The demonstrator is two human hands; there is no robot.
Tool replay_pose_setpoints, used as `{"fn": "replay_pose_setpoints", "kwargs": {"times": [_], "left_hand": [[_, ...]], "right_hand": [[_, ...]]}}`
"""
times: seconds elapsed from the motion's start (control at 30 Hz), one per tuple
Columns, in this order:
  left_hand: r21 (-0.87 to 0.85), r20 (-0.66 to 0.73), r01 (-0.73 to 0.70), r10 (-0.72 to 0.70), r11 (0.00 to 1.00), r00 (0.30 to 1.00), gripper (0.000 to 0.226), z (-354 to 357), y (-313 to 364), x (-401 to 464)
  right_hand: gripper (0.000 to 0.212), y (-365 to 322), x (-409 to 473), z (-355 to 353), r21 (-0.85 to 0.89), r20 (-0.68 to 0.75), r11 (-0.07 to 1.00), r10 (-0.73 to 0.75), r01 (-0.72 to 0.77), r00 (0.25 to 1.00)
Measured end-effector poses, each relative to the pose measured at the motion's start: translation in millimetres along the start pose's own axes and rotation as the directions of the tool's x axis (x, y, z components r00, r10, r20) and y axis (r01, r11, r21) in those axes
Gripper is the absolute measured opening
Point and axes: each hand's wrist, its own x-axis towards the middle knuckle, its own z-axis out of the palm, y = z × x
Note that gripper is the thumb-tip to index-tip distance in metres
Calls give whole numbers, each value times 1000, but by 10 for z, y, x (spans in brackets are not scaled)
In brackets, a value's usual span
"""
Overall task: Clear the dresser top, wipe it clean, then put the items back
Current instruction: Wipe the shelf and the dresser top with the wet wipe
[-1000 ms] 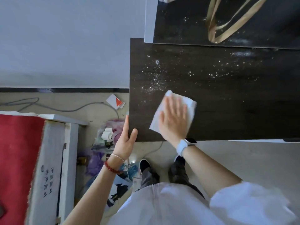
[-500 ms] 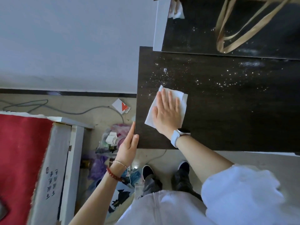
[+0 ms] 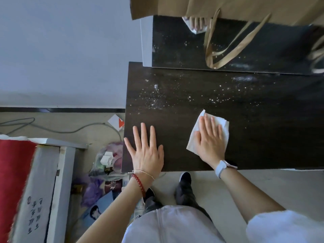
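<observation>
Here the right hand (image 3: 211,144), fingers flat, presses the tissue (image 3: 222,125) lengthwise away; left hand (image 3: 147,153) splayed.

The dark wood-grain surface (image 3: 263,137) is strewn with white specks — thickest toward its back and left. Directly on it lie a white wipe (image 3: 221,128) under the flat right hand (image 3: 210,142), and the left hand (image 3: 147,151), spread flat near the front-left corner.

1 head cam, looking steeply down, close over dresser top (image 3: 192,106).
</observation>
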Motion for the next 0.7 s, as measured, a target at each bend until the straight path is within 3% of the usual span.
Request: {"fn": "replay_pose_setpoints", "kwargs": {"times": [0.2, 0.3, 0.47, 0.53, 0.63, 0.7], "left_hand": [[66, 51, -179, 176, 982, 983, 64, 168, 864, 385], [70, 56, -125, 121, 990, 991, 65, 285, 1146, 509], [150, -23, -26, 30, 988, 999, 67, 402, 1243, 518], [150, -36, 0, 6, 989, 999, 67, 410, 1264, 526], [154, -63, 24, -14, 988, 998, 68, 423, 1295, 534], [137, -97, 82, -69, 987, 993, 69, 445, 1329, 545]], "right_hand": [[59, 951, 114, -136, 4, 49, 960, 278, -278, 959], [65, 1448, 221, -162, 10, 37, 931, 365, -365, 930], [53, 1843, 629, -239, 78, 40, 853, 515, -516, 856], [53, 1615, 825, -208, 121, 8, 889, 443, -441, 896], [54, 1044, 927, -117, 94, -38, 995, 38, -35, 999], [53, 854, 918, -84, 85, -9, 975, -205, 205, 979]]}}
